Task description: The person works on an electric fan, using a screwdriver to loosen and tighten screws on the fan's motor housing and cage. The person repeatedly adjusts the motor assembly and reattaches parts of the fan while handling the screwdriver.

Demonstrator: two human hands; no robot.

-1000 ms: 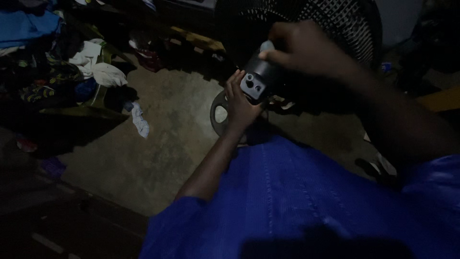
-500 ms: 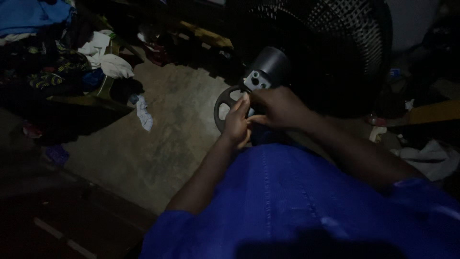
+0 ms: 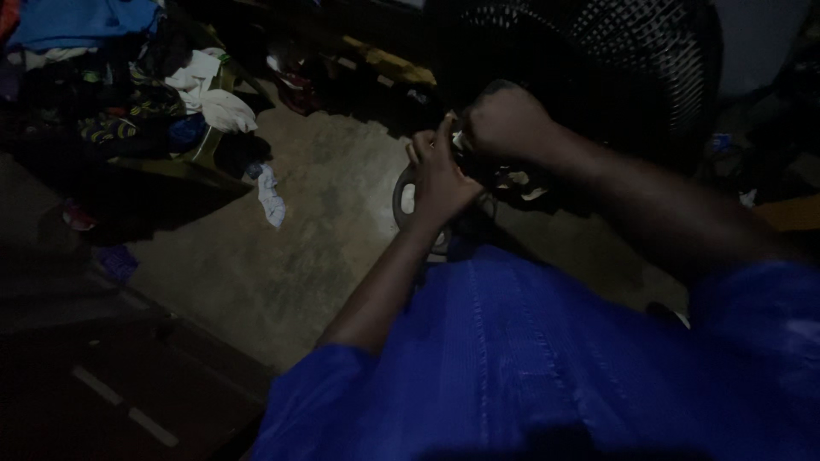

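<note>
A small pale part (image 3: 459, 142), barely visible in the dark, sits pinched between both hands just before the black fan (image 3: 649, 60). The right hand (image 3: 504, 124) closes over it from above; the left hand (image 3: 440, 175) grips from below. A round base (image 3: 403, 198) lies underneath on the floor (image 3: 325, 230); a clothes pile (image 3: 137, 94) lies well left.

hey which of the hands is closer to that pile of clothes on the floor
The left. The left hand is raised over the concrete floor, on the side toward the pile of clothes, though well apart from it. The right hand is farther away, close in front of the black fan.
</note>
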